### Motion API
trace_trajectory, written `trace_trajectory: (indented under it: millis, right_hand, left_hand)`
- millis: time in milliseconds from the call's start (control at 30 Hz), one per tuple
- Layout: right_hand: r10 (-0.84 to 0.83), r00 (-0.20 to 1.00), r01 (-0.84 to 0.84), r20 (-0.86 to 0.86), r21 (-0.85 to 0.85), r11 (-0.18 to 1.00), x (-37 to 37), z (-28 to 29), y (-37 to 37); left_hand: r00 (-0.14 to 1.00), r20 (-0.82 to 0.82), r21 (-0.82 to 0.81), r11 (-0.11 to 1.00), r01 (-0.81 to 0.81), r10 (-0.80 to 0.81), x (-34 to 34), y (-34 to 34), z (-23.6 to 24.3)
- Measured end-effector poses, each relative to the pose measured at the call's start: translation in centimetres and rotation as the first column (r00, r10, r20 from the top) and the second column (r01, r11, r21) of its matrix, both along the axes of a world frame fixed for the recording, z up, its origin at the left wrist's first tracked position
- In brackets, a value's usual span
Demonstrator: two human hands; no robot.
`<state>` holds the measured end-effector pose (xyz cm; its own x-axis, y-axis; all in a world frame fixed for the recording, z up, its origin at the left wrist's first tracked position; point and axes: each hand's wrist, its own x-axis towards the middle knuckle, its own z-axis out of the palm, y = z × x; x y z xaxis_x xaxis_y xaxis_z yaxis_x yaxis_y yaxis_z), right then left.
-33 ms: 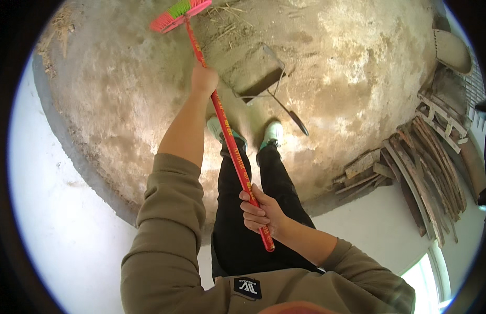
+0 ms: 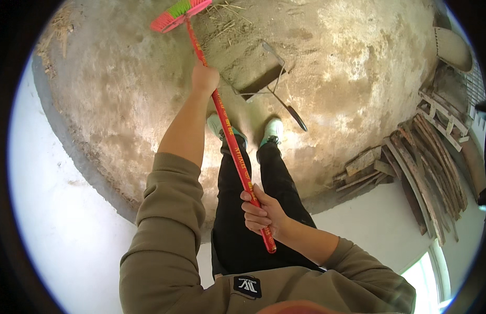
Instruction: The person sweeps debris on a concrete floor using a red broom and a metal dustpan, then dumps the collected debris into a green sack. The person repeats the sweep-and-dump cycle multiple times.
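A broom [image 2: 233,141] with a red handle slants across the view, its pink and green bristles [image 2: 176,10] at the far end over the earthen floor. My left hand [image 2: 205,80] is closed around the upper handle, below the broom head; its fingers are mostly turned from view. Lower down, in front of my dark trousers, my right hand [image 2: 264,213] wraps round the handle close to its end. Just ahead of my feet and right of the broom stands a dustpan [image 2: 264,83] with a wire frame and a black grip [image 2: 297,119]. Dust and dirt lie around it.
Straw [image 2: 230,15] is scattered near the broom head, with more at the far left. Old curved wooden boards [image 2: 418,167] lean in a pile by the white wall at the right. A pale scoop-shaped thing [image 2: 453,49] stands beyond them. White wall [image 2: 70,209] borders the left.
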<state>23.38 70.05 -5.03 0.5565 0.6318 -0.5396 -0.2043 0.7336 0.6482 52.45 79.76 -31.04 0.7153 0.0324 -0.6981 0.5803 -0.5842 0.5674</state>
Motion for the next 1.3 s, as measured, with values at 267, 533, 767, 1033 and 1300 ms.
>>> trace_trajectory:
  millis: [267, 533, 767, 1033, 1300]
  right_hand:
    - [-0.003, 0.982, 0.006, -0.189, 0.017, 1.000, -2.2, 9.1, -2.9]
    - [-0.083, 0.960, 0.102, -0.267, 0.060, 0.993, -2.5, 15.7, -4.6]
    - [-0.104, 0.956, 0.129, -0.273, 0.076, 0.989, -2.4, 18.6, -5.6]
    - [-0.071, 0.973, 0.070, -0.221, -0.013, 0.997, -1.8, 22.8, -5.7]
    - [0.160, 0.981, -0.176, -0.106, -0.165, 0.970, -0.6, 28.8, -6.6]
  left_hand:
    - [0.995, -0.073, 0.106, 0.992, 0.073, -0.065, -6.3, -4.2, 5.8]
    - [0.955, -0.261, 0.049, 0.986, 0.161, -0.143, -9.0, -6.0, 7.7]
    - [0.952, -0.289, 0.084, 0.987, 0.133, -0.104, -11.4, -7.2, 8.3]
    - [0.927, -0.355, 0.055, 0.987, 0.152, -0.123, -12.7, -8.7, 12.2]
    - [0.892, -0.453, -0.085, 0.995, -0.054, 0.010, -12.9, -9.3, 16.8]
